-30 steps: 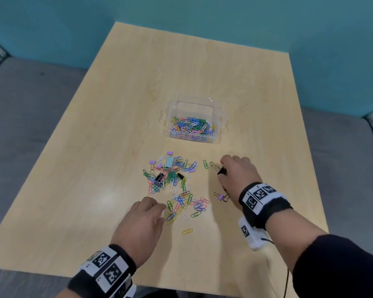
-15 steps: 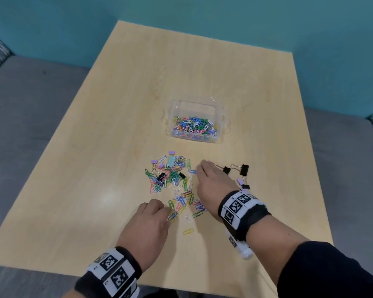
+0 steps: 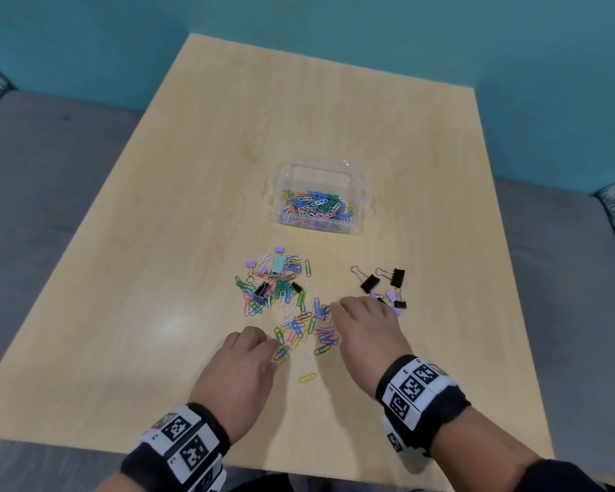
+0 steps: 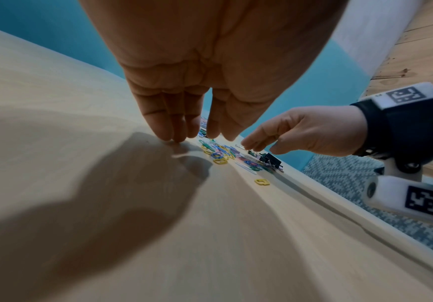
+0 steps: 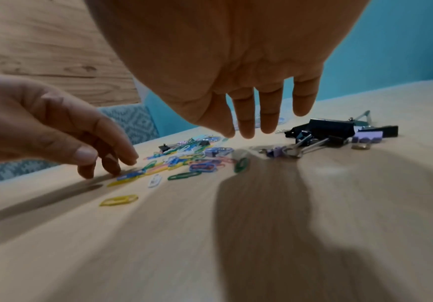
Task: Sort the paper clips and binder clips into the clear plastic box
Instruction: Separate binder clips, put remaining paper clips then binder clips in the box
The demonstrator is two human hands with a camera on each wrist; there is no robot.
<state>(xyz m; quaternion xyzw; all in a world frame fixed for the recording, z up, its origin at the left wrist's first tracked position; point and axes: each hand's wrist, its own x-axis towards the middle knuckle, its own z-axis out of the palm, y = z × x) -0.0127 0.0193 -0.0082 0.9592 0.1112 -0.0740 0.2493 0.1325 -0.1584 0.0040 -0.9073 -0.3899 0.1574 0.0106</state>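
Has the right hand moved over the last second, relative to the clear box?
Yes. The right hand has shifted left and nearer the person, off the binder clips to the paper clip pile, away from the clear box.

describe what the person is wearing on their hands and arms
Both hands are bare. The left hand and right hand each carry a black wristband faced with white panels printed with square black-and-white markers. A white camera block with its own marker hangs under the right wrist. The right forearm wears a dark sleeve.
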